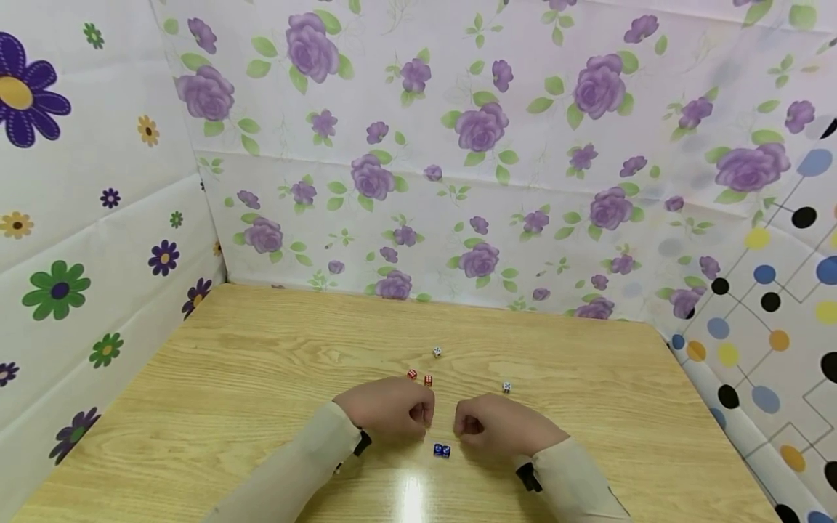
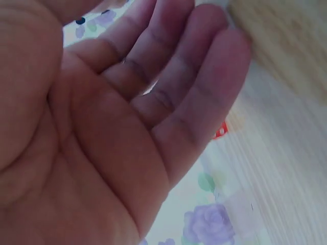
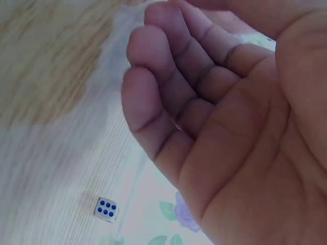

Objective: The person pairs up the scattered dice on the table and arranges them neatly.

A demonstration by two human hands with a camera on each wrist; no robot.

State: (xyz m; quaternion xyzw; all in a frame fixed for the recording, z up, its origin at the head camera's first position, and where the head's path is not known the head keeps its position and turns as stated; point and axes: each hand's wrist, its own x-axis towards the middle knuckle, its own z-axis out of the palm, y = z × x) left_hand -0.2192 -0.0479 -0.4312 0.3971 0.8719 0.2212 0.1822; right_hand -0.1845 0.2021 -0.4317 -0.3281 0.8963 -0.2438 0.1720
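Note:
Both hands rest low over the wooden table, facing each other with a small gap between. The left hand (image 1: 392, 408) has its fingers loosely bent, and its palm (image 2: 107, 153) is bare in the left wrist view. Likewise the right hand (image 1: 503, 423) has bent fingers around a bare palm (image 3: 245, 153). Two blue dice (image 1: 442, 451) sit side by side, nearer the body, between the hands. Just beyond the left knuckles lie a red die (image 1: 428, 380) and another red die (image 1: 412, 374). A white die (image 1: 506, 387) with blue dots lies beyond the right hand.
Farther back on the table (image 1: 314, 334) lies a second white die (image 1: 437, 351). A flowered cloth wall (image 1: 431, 203) rises at the table's far edge. Patterned cloths also stand along the left side (image 1: 118, 240) and the right side (image 1: 771, 305).

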